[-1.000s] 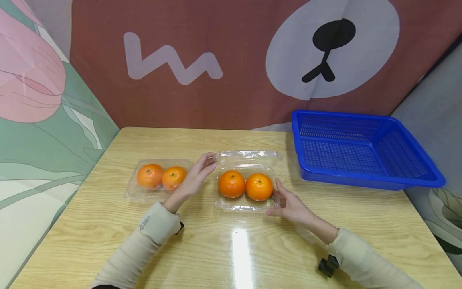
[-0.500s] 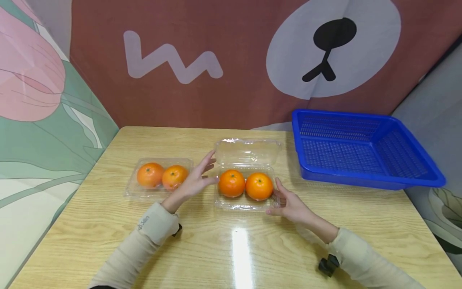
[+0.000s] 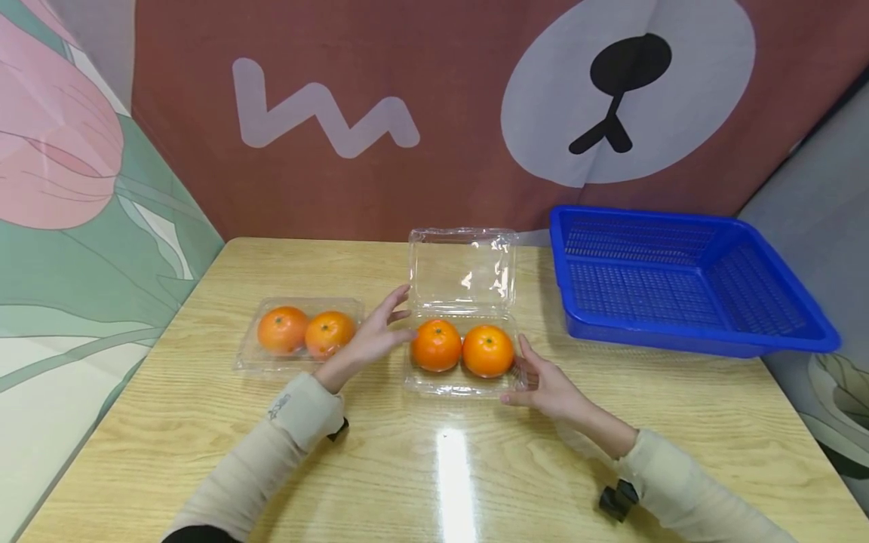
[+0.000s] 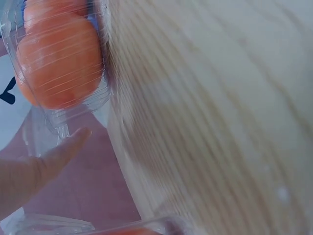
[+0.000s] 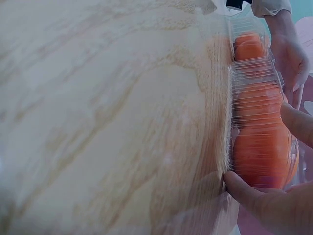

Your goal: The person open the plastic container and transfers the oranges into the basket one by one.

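An open clear plastic clamshell box (image 3: 463, 388) stands mid-table with two oranges (image 3: 436, 345) in its base. Its lid (image 3: 462, 271) is raised and leans back behind them. My right hand (image 3: 553, 388) holds the box's right end, thumb at the front corner and fingers along the side; the right wrist view shows that grip from close by. At the left end, my left hand (image 3: 373, 337) has its fingers extended, the thumb right by the box's left rim. Left of that hand lies a second clear box (image 3: 254, 362) with two more oranges (image 3: 282, 330) inside.
A blue plastic basket (image 3: 692, 343) with slotted walls stands at the table's back right. Printed cloth (image 3: 380, 196) hangs behind the wooden table (image 3: 380, 467) and along its sides.
The lid has swung up and back from a low tilt to nearly upright. My left hand has come away from the lid to the box's left side; the right hand has stayed put.
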The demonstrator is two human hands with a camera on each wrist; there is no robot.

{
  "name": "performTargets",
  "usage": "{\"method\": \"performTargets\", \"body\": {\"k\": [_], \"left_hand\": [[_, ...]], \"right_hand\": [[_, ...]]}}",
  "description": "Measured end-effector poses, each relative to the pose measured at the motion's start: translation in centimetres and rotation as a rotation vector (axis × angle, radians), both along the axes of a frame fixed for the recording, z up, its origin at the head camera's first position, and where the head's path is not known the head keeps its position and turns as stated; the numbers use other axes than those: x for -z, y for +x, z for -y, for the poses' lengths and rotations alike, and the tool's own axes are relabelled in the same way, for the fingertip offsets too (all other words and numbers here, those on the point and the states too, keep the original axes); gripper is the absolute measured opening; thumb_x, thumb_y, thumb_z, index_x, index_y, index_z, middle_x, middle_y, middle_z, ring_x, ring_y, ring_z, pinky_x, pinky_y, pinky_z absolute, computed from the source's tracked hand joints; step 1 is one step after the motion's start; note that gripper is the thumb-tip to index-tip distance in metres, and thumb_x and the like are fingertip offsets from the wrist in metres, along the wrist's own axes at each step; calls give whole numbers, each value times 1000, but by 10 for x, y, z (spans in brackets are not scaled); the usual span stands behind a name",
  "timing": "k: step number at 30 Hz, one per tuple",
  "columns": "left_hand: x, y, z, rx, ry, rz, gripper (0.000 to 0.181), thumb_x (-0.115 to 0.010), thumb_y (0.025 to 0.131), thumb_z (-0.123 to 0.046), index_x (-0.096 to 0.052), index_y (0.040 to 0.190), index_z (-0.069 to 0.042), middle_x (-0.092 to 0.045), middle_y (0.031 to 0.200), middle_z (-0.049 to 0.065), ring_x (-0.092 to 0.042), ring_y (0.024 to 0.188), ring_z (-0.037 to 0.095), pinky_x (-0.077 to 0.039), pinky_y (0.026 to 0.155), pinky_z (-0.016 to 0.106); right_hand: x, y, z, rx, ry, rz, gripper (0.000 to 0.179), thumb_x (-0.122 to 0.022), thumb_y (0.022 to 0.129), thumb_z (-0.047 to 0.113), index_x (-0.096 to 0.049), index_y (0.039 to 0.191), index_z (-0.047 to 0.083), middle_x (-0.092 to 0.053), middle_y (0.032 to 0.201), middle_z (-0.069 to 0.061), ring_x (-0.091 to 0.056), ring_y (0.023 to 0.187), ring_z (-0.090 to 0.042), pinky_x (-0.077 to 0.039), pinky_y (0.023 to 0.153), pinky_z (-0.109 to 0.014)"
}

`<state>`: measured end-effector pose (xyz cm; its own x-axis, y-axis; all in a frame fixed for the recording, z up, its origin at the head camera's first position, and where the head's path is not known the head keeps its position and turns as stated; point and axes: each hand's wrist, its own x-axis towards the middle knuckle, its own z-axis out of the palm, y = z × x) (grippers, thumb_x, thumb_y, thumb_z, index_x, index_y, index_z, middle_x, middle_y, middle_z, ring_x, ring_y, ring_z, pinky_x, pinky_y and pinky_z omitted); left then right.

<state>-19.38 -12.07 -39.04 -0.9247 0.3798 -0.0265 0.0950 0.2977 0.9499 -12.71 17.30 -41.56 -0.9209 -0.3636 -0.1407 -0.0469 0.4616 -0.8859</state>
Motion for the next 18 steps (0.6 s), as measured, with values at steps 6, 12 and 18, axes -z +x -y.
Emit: {"method": "performTargets", "body": {"k": [6,12,18], "left_hand": [[3,-4,-3,7,56,67,75,-54,82,3,-18,147,-9,-14,150,20,-33,130,36,-36,98,50],[5,-5,-6,23,98,91,73,-50,82,5,-16,146,-4,-9,149,25,-30,130,40,-33,100,50],[4,-7,-7,4,56,141,74,-51,82,3,-17,147,-10,-10,150,21,-30,131,37,-31,102,49]], "right_hand": [[1,0,-1,-3,-15,4,102,-74,77,11,1,145,-4,-30,136,-34,-38,123,-42,-39,95,-45],[2,0,0,-2,-17,-2,101,-74,77,10,0,145,-4,-31,135,-35,-39,122,-43,-39,95,-45],[0,1,0,0,-19,3,101,-73,77,10,1,145,-3,-27,138,-33,-36,124,-42,-37,96,-45]]}}
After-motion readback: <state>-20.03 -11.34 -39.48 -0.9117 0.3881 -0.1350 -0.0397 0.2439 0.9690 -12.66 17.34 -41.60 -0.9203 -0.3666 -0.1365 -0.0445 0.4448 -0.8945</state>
